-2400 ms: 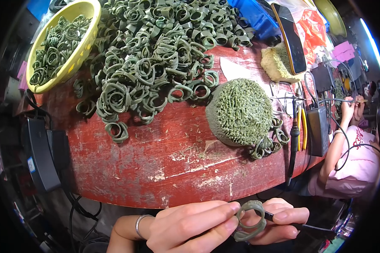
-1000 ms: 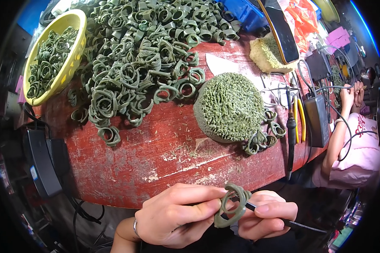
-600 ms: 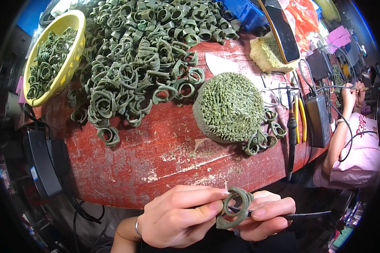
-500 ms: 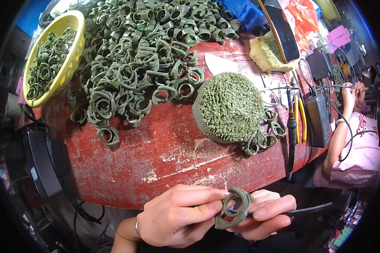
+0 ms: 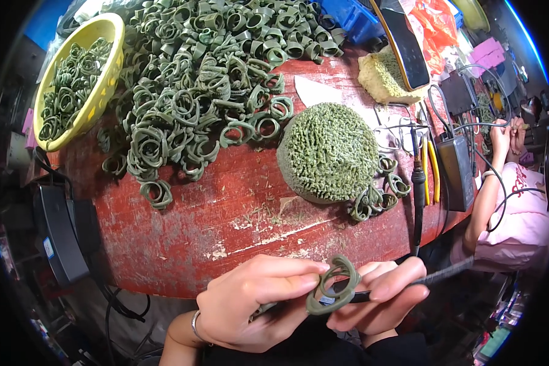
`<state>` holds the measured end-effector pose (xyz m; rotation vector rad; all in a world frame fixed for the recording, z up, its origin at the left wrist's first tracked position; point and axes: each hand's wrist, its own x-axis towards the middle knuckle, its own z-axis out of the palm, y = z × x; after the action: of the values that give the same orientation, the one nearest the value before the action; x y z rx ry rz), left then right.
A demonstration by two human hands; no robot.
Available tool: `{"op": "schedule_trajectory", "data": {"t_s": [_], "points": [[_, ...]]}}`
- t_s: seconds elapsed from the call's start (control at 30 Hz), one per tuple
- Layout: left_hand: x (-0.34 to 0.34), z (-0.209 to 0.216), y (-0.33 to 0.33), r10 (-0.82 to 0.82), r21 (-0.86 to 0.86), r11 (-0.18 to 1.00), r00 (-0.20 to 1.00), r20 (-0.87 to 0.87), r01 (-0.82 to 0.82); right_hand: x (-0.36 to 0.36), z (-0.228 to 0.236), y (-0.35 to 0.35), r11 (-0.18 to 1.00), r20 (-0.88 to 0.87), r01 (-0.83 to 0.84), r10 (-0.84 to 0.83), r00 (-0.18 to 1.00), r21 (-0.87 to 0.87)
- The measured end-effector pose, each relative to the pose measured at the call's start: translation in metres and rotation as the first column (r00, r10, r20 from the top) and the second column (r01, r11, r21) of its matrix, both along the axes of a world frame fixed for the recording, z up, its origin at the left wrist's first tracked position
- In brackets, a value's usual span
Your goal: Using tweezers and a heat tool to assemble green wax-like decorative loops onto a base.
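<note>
Rm to pass btwn L hand (image 5: 250, 303) & ring pile (image 5: 189, 107) over red table (image 5: 165, 244) — green block (image 5: 330, 152) obstructs R.

Your left hand (image 5: 250, 302) pinches a green openwork ring (image 5: 349, 291) between thumb and fingertips, just off the edge of the scuffed red table (image 5: 183, 244). Your right hand (image 5: 384, 302) grips a slender dark tool (image 5: 446, 272), its front end at the ring. Beyond lie a round, rough-topped green block (image 5: 332, 152), a heap of green rings (image 5: 189, 104) and a yellow basket (image 5: 113, 64) holding more. On your right, a co-worker in pink (image 5: 512, 219) sits near the table.
</note>
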<state>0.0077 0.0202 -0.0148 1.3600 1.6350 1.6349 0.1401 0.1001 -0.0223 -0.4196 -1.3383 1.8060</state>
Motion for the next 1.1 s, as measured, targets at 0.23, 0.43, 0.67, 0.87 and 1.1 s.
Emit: {"op": "schedule_trajectory", "data": {"t_s": [0.23, 0.43, 0.67, 0.87, 1.1], "points": [[0.005, 0.006, 0.001, 0.087, -0.065, 0.995, 0.991, 0.101, -0.081, 0.008, 0.005, 0.003, 0.969, 0.007, 0.134, -0.139, 0.99, 0.207], [0.002, 0.01, 0.002, 0.077, -0.045, 0.996, 0.996, 0.039, -0.075, 0.002, -0.001, 0.008, 0.809, 0.207, 0.16, -0.327, 0.922, 0.566], [0.0, 0.009, 0.002, 0.046, -0.001, 0.999, 0.993, 0.113, -0.046, 0.003, 0.008, 0.007, 0.911, 0.303, 0.075, -0.211, 0.929, 0.404], [-0.002, 0.007, 0.002, 0.051, 0.004, 0.999, 0.978, 0.201, -0.053, 0.0, 0.008, 0.007, 0.951, 0.299, 0.009, -0.107, 0.948, 0.31], [-0.001, 0.01, 0.003, 0.076, -0.032, 0.997, 0.966, 0.245, -0.071, 0.001, 0.005, 0.004, 0.974, 0.25, -0.005, -0.053, 0.967, 0.226]]}}
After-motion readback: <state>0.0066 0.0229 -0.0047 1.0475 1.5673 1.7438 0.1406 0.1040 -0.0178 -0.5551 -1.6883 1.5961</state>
